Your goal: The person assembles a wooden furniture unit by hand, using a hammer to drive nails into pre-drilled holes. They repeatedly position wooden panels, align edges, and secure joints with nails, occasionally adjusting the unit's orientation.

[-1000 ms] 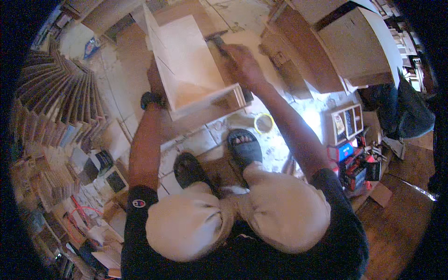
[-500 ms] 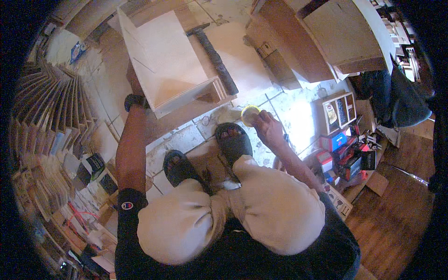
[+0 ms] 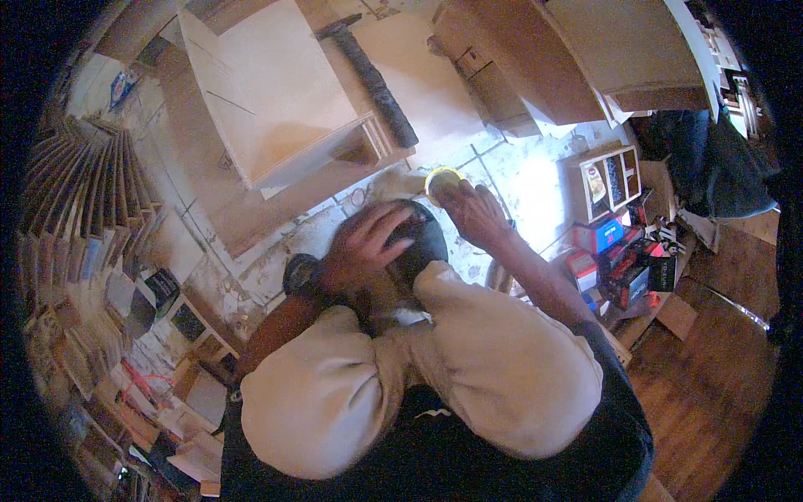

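The right hand is near the centre of the frame, its fingers at the edge of a yellow ring; whether they grip it, one cannot tell. The ring is just above the middle of the frame, over the tiled floor. The left hand, left of the right one, is open with fingers spread and apparently empty, above a dark sandal; whether it touches the sandal is unclear. A dark watch circles that wrist. In the upper part of the frame stands an open wooden box, with a hammer lying along its right side, head toward the top. Thin panels fan out at the left.
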Demonstrator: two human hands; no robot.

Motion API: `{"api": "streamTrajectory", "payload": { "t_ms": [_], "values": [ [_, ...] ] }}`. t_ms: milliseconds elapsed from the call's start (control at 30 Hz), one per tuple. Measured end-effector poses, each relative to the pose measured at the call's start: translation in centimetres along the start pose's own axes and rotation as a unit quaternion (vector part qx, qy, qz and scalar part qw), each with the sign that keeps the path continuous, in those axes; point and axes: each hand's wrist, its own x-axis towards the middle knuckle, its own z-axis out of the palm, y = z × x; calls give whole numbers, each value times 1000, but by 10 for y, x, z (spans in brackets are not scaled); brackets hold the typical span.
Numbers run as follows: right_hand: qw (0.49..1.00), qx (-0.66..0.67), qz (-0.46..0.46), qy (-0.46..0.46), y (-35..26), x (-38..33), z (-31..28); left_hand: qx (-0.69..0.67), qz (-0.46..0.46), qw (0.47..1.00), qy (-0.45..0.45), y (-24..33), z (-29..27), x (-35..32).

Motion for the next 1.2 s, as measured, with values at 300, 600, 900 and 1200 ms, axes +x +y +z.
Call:
{"api": "streamTrajectory", "payload": {
  "t_ms": [300, 600, 900, 1200],
  "values": [
    [990, 131, 60, -14, 8, 4, 9, -222, -95, 969, -61, -19, 91, 94],
    [960, 264, 71, -53, 36, 12, 27, -234, -80, 968, -51, -29, 105, 80],
    [787, 507, 346, 67, 24, -17, 6, -186, -130, 973, -44, -21, 100, 82],
    [388, 820, 388, 164, 4, -31, -42, -213, -102, 972, 5, -16, 93, 70]
  ]
}}
